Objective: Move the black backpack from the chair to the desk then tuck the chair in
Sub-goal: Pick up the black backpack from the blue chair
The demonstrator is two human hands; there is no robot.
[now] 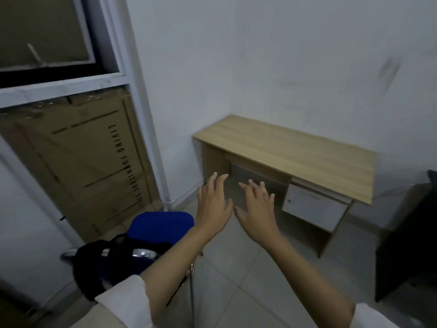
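Note:
The black backpack (99, 263) lies on a chair (160, 223) with a blue back and chrome frame at the lower left, partly hidden by my left forearm. A light wooden desk (295, 152) stands against the white wall at centre right, its top bare. My left hand (214, 204) and my right hand (256, 209) are stretched out side by side in the air, fingers spread, holding nothing. Both hover over the tiled floor between the chair and the desk, touching neither.
A white drawer (314, 207) hangs under the desk's right side. A large flat cardboard box (82, 162) leans against the window wall at the left. A dark cabinet (411, 237) stands at the right edge. Grey floor tiles (248, 280) lie between chair and desk.

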